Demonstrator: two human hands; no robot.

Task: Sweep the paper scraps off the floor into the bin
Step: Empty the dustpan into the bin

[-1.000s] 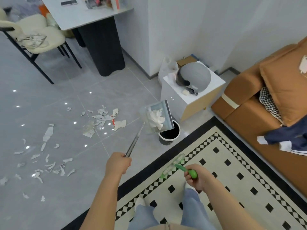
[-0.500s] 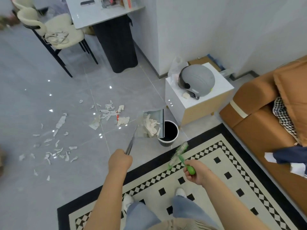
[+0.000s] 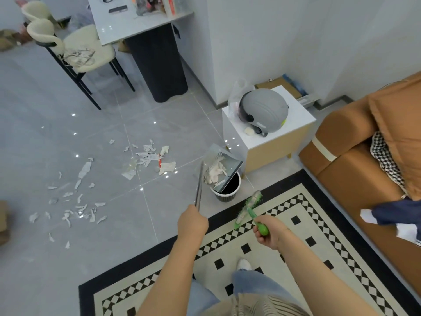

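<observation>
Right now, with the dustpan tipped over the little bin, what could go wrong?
The bin has a small mouth and the dustpan overhangs its rim, so scraps in the pan may slide past onto the floor. The left hand grips only the long handle's end, so the pan might wobble.

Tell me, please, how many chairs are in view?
2: one chair beside the table, papers on its seat; another chair behind it, mostly hidden. More may stand out of view.
</observation>
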